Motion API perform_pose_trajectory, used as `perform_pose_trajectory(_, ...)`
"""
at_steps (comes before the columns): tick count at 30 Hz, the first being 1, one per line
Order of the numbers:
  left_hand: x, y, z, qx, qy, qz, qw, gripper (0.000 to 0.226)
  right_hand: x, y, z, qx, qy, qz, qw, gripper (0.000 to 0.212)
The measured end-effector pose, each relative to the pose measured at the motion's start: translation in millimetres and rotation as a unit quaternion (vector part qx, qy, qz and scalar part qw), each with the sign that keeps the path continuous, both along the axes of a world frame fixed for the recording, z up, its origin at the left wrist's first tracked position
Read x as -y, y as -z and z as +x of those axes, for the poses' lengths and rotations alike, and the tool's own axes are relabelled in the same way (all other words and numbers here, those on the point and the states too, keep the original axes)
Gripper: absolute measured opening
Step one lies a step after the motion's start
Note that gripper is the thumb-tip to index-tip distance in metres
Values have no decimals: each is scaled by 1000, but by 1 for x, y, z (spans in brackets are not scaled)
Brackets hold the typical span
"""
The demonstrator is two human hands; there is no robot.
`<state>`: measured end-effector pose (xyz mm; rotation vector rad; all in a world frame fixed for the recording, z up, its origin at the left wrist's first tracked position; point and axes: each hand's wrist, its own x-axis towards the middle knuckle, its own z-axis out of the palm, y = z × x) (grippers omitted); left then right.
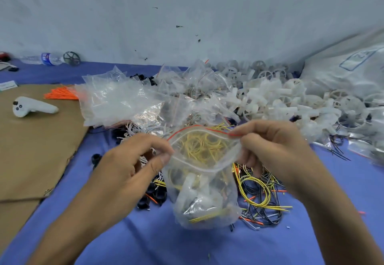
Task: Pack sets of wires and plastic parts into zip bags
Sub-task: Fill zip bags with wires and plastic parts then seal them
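A clear zip bag (204, 198) with a red-lined mouth hangs between my hands above the blue cloth. Its mouth gapes open. Inside I see yellow wire coils, white plastic parts and a dark piece. My left hand (133, 161) pinches the left end of the bag's mouth between thumb and fingers. My right hand (272, 146) pinches the right end of the mouth. Loose yellow, black and orange wires (259, 194) lie under and to the right of the bag.
A heap of empty zip bags (116, 102) lies behind my hands, white plastic wheels and parts (286, 98) at the back right, small black rings (153, 192) at the centre. A cardboard sheet (31, 150) with a white controller (31, 108) lies left. Orange wires (62, 94) and a water bottle (43, 58) lie far left.
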<state>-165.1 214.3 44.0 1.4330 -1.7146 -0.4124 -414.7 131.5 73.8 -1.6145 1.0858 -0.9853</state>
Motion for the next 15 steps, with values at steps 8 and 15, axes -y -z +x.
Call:
perform_pose_trajectory(8, 2, 1, -4, -10, 16, -5, 1000, 28, 72, -3, 0, 45, -3, -37, 998, 13)
perform_pose_trajectory(15, 4, -3, -8, -21, 19, -18, 999, 19, 189, 57, 37, -482, -42, -142, 864, 29)
